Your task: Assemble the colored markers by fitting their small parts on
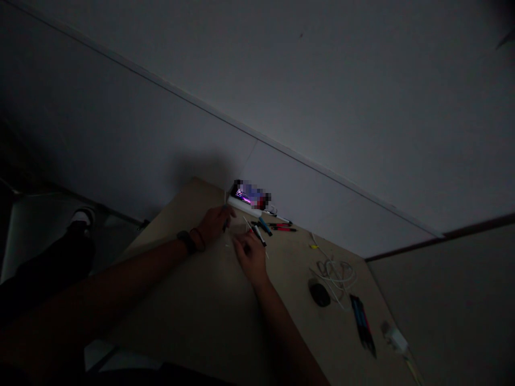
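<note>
Head view, dim as the room is: the left hand [213,225] has its curled grip at a small, slim, dark piece [225,225] over the beige surface [193,305], and the right hand [251,256] bends its fingers near black-and-red pens [284,229]; whether either grip pinches anything, I can't tell. Beyond them, a white, block-like holder [244,207] carries a lit, dark-edged phone [243,197].
</note>
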The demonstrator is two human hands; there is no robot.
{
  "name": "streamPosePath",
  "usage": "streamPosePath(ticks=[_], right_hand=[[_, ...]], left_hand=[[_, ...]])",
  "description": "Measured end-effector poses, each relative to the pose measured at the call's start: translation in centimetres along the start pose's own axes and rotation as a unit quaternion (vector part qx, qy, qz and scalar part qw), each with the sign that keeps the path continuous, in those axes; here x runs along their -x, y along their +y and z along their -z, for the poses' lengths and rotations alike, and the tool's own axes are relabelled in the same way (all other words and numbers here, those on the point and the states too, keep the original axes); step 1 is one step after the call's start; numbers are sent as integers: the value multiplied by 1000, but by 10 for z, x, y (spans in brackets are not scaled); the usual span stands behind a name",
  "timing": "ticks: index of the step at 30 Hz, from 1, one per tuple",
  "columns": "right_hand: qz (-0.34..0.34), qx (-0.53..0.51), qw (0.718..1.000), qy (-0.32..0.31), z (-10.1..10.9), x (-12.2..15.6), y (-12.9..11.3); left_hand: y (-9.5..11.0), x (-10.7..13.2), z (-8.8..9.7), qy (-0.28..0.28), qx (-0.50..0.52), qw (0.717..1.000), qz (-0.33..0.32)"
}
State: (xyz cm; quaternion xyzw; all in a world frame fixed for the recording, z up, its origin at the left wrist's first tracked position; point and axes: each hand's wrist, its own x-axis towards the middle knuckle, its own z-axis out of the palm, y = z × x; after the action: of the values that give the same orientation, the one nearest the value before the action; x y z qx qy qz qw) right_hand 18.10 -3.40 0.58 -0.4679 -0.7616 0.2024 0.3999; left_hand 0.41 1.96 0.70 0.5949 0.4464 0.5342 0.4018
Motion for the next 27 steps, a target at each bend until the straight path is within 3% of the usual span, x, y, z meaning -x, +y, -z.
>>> streamPosePath(ticks=[4, 8, 27], right_hand=[[18, 24, 996, -86, -4, 4, 1], [29, 53, 990, -129, -6, 4, 4], [12, 80, 989, -124, -3, 1, 2]], left_hand=[[-5, -4, -2, 14, 37, 999, 20], [-6, -4, -3, 9, 49, 998, 32], [-6, -3, -3, -11, 43, 998, 43]])
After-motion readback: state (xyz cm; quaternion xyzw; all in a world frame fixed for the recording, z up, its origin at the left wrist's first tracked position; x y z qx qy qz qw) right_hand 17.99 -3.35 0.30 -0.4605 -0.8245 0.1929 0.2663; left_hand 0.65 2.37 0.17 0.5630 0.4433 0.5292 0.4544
